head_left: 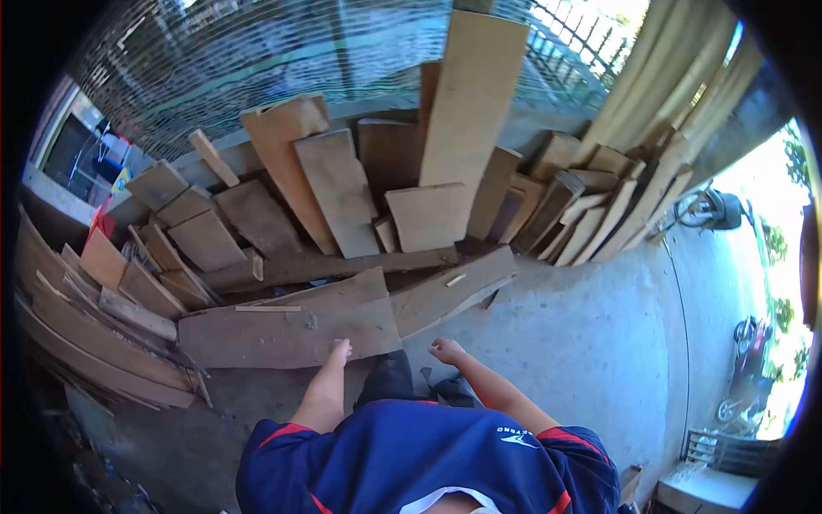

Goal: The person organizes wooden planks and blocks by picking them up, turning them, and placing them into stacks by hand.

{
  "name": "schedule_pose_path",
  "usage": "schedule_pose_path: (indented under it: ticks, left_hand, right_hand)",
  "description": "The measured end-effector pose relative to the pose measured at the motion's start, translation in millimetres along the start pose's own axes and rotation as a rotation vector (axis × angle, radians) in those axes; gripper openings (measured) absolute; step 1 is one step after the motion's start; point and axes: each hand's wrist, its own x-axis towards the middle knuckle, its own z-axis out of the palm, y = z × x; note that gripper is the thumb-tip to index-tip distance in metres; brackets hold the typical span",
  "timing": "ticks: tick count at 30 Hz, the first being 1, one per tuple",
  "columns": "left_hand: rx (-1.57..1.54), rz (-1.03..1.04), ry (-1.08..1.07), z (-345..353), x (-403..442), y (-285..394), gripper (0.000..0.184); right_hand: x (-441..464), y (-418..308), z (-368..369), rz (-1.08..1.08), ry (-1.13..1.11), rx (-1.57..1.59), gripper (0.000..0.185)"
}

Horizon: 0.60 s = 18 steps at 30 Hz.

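Observation:
My left hand is curled closed in front of a wide, rough wooden board that lies low on the floor. No object shows in its fingers, and I cannot tell whether it touches the board. To the right, my right hand is also curled into a loose fist above the concrete, with nothing visible in it. Just beyond it lies a second rough board, its end close to the first. Thin wood strips rest on both boards, one strip on the left board and a shorter piece on the right one.
Many planks lean on the back wall, including a tall pale plank and a squarish board. Long slabs are stacked at left. Concrete floor stretches right, toward parked motorcycles. A mesh screen hangs behind.

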Motion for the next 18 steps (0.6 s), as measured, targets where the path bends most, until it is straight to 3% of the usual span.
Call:
schedule_pose_path:
  ticks: [3, 5, 7, 8, 9, 10, 12, 14, 16, 18]
  left_hand:
    - [0.194, -0.026, -0.096, 25.8, -27.3, -8.9, 0.025]
    - [0.246, 0.001, -0.094, 59.1, -42.2, -15.5, 0.024]
    - [0.310, 0.090, -0.176, 97.0, -52.4, -20.4, 0.024]
    - [0.184, 0.166, -0.098, 121.5, -79.7, -14.5, 0.014]
    - [0.224, 0.187, -0.149, 143.8, -93.2, -10.3, 0.015]
    - [0.263, 0.205, -0.199, 164.1, -101.6, -10.2, 0.016]
    - [0.467, 0.374, -0.322, 216.9, -73.1, -29.5, 0.019]
    - [0.518, 0.489, -0.378, 255.1, -114.3, -18.7, 0.024]
    - [0.673, 0.758, -0.473, 282.5, -140.1, -5.5, 0.026]
    - [0.718, 0.792, -0.536, 293.4, -168.8, 13.0, 0.025]
  right_hand:
    - [-38.6, 52.2, -11.1, -0.032, 0.012, 0.043, 0.044]
    - [-74.4, 102.7, -12.7, 0.106, 0.068, 0.192, 0.043]
    - [-97.1, 176.1, 1.6, 0.157, 0.262, 0.146, 0.038]
    - [-117.8, 202.0, -1.9, 0.272, 0.259, 0.211, 0.038]
    - [-139.9, 226.9, -4.0, 0.387, 0.250, 0.276, 0.038]
    - [-157.8, 264.8, 5.3, 0.364, 0.329, 0.176, 0.038]
    - [-202.7, 302.6, -0.8, 0.558, 0.203, 0.122, 0.039]
    - [-235.5, 347.1, 11.7, 0.600, 0.220, 0.052, 0.037]
    - [-266.3, 360.4, 11.4, 0.670, 0.219, 0.106, 0.040]
    - [-276.8, 371.9, 19.5, 0.691, 0.239, 0.157, 0.040]
